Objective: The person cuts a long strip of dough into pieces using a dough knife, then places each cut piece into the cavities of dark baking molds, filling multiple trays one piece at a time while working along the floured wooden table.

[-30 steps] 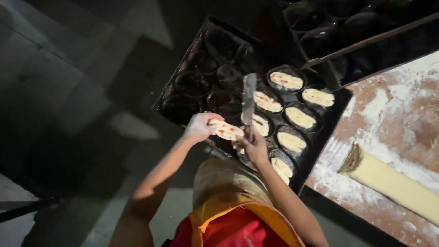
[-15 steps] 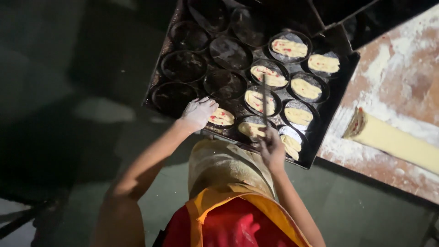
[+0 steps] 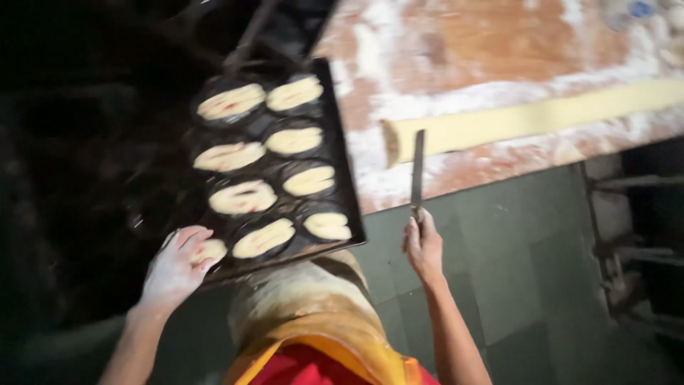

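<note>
My left hand (image 3: 177,267) rests on a flat oval dough piece (image 3: 209,251) in the near-left cup of a dark baking tray (image 3: 340,146). Several more filled dough ovals lie in the tray's other cups. My right hand (image 3: 423,246) grips the handle of a long knife (image 3: 417,170), blade pointing up toward the end of a long pale dough roll (image 3: 527,118). The roll lies across a floured wooden table (image 3: 463,43). The blade tip is just beside the roll's cut end.
My flour-dusted apron (image 3: 313,306) fills the bottom centre. A green tiled floor (image 3: 527,235) lies under the table's edge. Metal framing (image 3: 634,214) stands at the right. The left side is dark.
The view swung right. My right hand left the tray with the knife and moved toward the dough roll on the table. My left hand stayed on the near-left dough piece.
</note>
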